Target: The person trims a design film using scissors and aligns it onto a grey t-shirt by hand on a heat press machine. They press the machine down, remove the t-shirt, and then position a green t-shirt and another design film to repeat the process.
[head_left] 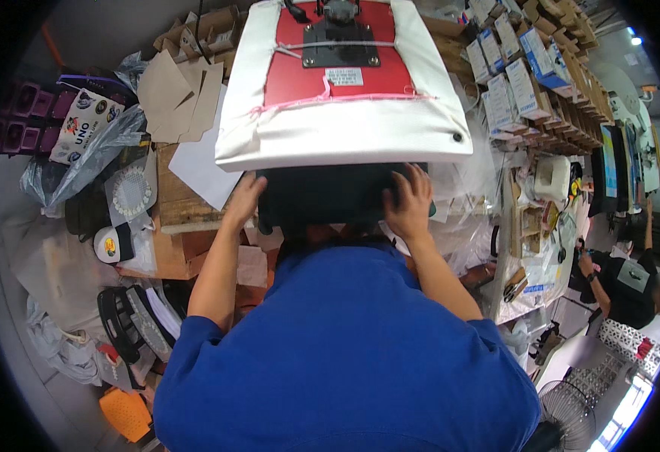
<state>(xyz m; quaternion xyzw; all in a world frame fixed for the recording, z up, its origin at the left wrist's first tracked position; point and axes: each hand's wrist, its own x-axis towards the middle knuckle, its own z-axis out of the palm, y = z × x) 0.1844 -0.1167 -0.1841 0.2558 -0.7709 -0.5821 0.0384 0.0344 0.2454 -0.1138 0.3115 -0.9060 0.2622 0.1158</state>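
Note:
A large white-padded panel with a red back (337, 135) hangs in front of me, a black metal plate (337, 45) bolted on top. Under its front edge lies a dark, flat piece, seemingly cloth over a board (326, 197); its far part is hidden by the panel. At its left edge rests my left hand (245, 200), fingers stretched along the side. My right hand (410, 202) lies at the right end, fingers spread and slightly blurred, thumb over the dark surface. Neither hand visibly grips anything.
Brown paper pieces (179, 94) and a white sheet (206, 169) lie on the wooden table at left. Several caps (113, 245) sit lower left. Stacked small boxes (522, 83) fill the right back. A person (624, 279) and a fan (567, 410) are far right.

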